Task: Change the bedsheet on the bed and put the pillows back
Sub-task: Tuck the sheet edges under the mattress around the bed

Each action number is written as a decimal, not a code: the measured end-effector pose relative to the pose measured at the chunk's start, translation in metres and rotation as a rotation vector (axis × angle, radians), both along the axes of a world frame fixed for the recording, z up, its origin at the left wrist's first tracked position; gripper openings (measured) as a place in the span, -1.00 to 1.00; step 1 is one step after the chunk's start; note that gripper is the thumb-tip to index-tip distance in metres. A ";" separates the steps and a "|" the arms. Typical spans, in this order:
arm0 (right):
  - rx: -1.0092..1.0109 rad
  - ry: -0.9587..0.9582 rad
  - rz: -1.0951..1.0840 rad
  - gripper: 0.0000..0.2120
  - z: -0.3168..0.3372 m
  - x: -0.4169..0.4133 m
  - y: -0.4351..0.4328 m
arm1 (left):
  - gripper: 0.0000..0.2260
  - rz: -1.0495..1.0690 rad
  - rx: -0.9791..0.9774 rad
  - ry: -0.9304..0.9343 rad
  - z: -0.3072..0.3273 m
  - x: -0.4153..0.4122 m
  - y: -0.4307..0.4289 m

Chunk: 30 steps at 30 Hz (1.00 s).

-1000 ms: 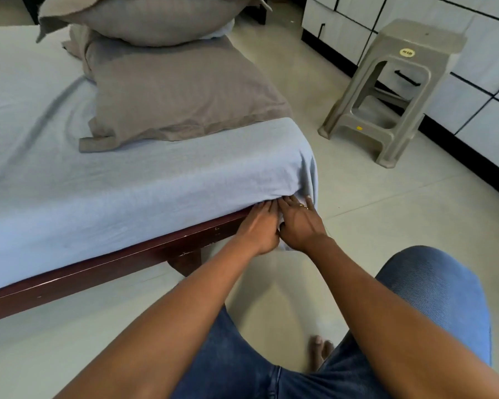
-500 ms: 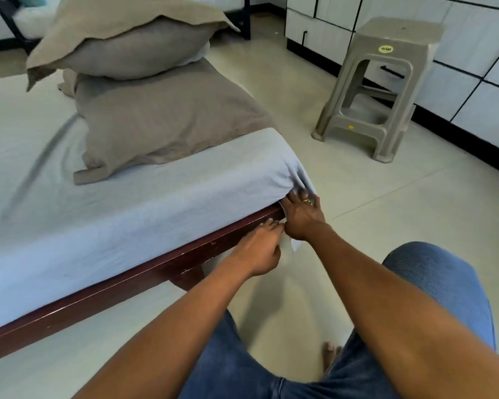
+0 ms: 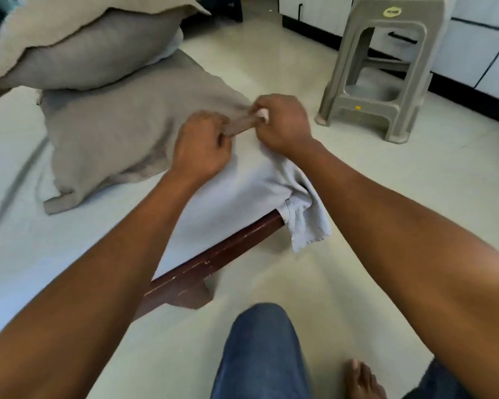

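Below both hands, the pale blue fabric bedsheet (image 3: 222,203) covers the mattress, its corner hanging loose over the dark red wooden bed frame (image 3: 213,263). The left hand (image 3: 199,151) and right hand (image 3: 283,125), close together, each pinch the near corner of the flat taupe fabric pillow (image 3: 121,133). Beyond the left hand, a second taupe pillow (image 3: 84,53) lies on it.

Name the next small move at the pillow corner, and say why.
Both the left hand and right hand pinch a cover corner of the lower pillow, where white filling peeks out; probably tug the cover over it next.
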State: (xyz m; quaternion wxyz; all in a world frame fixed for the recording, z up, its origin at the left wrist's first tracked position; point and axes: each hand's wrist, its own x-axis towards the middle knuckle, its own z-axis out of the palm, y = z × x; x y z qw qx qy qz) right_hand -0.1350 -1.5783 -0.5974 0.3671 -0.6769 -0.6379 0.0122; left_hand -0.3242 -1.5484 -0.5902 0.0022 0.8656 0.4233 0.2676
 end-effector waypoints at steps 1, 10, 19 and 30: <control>0.001 -0.049 0.097 -0.55 0.002 -0.006 0.019 | -0.60 0.031 0.025 0.079 -0.003 -0.001 0.017; -0.245 -0.283 0.404 -0.29 -0.022 -0.041 0.098 | -0.37 0.280 -0.030 0.353 -0.032 0.002 0.050; -0.390 -0.324 0.341 -0.32 -0.001 -0.042 0.100 | -0.30 0.248 -0.246 0.361 -0.015 0.010 0.053; -0.403 -0.353 0.308 -0.37 -0.017 -0.044 0.107 | -0.21 0.255 -0.304 0.429 -0.029 0.009 0.061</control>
